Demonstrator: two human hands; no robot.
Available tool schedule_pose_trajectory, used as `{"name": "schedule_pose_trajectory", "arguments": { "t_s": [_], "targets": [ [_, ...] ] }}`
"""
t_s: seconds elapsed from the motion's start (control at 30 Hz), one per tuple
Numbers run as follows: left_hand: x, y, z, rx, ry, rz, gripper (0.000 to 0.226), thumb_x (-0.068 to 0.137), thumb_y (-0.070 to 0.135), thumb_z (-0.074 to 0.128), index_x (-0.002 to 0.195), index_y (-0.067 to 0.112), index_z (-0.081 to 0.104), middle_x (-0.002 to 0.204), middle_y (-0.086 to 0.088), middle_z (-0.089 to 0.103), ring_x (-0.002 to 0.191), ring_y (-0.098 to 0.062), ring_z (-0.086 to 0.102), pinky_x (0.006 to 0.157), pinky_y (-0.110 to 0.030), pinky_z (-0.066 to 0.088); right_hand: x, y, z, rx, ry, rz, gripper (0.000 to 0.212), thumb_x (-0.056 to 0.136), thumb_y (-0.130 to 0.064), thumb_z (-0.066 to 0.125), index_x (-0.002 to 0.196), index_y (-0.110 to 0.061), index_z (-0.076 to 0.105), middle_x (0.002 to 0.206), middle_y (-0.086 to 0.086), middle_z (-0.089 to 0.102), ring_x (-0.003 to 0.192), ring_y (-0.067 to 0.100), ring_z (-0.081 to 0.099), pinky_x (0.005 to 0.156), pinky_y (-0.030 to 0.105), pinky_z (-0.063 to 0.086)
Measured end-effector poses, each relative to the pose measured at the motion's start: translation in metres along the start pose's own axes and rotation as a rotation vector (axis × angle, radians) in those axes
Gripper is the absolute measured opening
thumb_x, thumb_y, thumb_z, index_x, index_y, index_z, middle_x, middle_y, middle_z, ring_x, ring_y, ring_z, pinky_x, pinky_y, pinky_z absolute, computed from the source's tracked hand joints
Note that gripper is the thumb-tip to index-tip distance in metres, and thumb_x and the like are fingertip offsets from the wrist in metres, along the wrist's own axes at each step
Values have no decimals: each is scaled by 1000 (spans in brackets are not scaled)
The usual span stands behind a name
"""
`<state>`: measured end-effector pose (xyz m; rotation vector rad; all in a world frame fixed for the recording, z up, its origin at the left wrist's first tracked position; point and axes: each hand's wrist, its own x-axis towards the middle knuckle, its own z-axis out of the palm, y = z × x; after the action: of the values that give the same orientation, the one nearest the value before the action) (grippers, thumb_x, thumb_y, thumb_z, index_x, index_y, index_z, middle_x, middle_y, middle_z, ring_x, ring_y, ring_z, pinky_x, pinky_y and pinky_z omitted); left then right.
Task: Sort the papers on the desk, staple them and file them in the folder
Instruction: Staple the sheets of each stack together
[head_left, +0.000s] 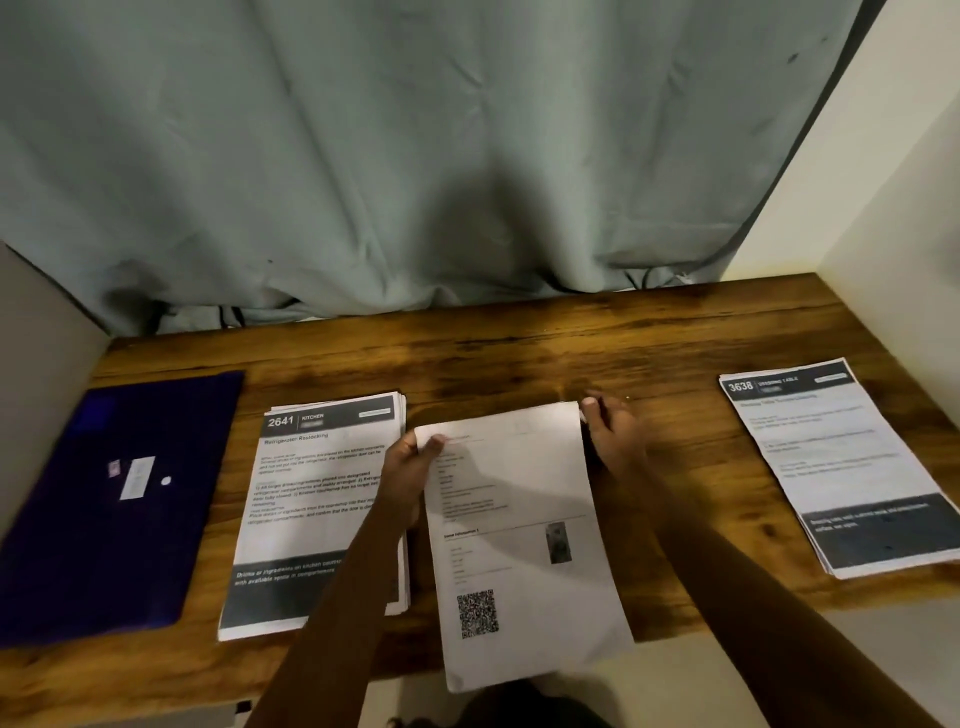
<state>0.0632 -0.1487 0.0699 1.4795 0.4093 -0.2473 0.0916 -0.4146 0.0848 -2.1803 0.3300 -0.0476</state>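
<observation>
Papers lie in three lots on the brown wooden desk (519, 358). Farthest left of the left hand sits a flat dark blue folder (104, 499). Just beside that hand, partly under its forearm, is a stack of white printed sheets headed 2641 (311, 499). The left hand (410, 467) pinches the top left corner of a white sheet with a QR code (519, 545), which is held between both hands. The right hand (613, 436) curls its fingers at the top right corner. Well right of it rests another white stack headed 3638 (841, 467).
</observation>
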Motion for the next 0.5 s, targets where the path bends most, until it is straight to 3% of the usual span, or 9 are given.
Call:
{"name": "schedule_pose_trajectory", "arguments": {
  "t_s": [0.07,0.1,0.13,0.2,0.27,0.33,0.4,0.5],
  "targets": [
    [-3,8,-4,-89,0,-11,23,96,19,53,113,5,59,106,-14,69,91,-26,69,70,-36,59,-23,-11,-3,280,-179,153,26,101,-33,39,115,-19,56,106,2,63,94,11,60,75,17,44],
    [-3,12,-8,-142,5,-18,24,96,17,53,115,3,58,107,-15,69,89,-25,70,67,-34,58,-30,-12,-2,363,-281,218,25,101,-35,38,117,-23,53,107,-5,61,94,6,57,78,14,43],
    [-3,16,-12,-189,20,-17,24,96,16,52,116,3,58,108,-16,68,88,-25,70,66,-33,58,-33,-10,2,393,-346,264,29,100,-39,38,122,-23,50,113,-4,59,101,8,56,85,17,40],
    [0,24,-21,-248,76,-26,23,96,16,54,116,6,59,110,-16,68,89,-25,70,64,-33,58,-32,-1,12,397,-361,340,48,95,-50,44,129,-17,48,128,8,55,118,23,52,102,34,39],
    [3,32,-29,-287,146,-60,24,95,19,57,116,9,59,109,-14,68,91,-26,69,61,-35,58,-37,0,17,432,-380,357,48,92,-51,48,124,-15,50,124,10,56,117,26,52,108,43,36],
    [4,41,-38,-356,194,-88,26,94,18,58,118,8,58,107,-13,69,88,-26,69,54,-36,57,-42,-3,23,357,-375,297,44,92,-48,51,120,-14,50,122,8,58,118,25,52,109,43,36],
    [5,48,-50,-382,233,-112,24,94,20,58,116,11,58,104,-11,70,84,-25,69,52,-37,57,-47,-8,26,402,-457,285,54,86,-51,59,126,-16,51,126,3,58,117,21,54,103,40,43],
    [7,56,-67,-362,275,-109,23,95,25,56,115,15,58,105,-9,71,90,-26,70,66,-43,59,-54,-24,36,310,-540,151,29,95,-27,53,121,-15,57,109,-4,66,96,12,65,77,27,54]
  ]
}}
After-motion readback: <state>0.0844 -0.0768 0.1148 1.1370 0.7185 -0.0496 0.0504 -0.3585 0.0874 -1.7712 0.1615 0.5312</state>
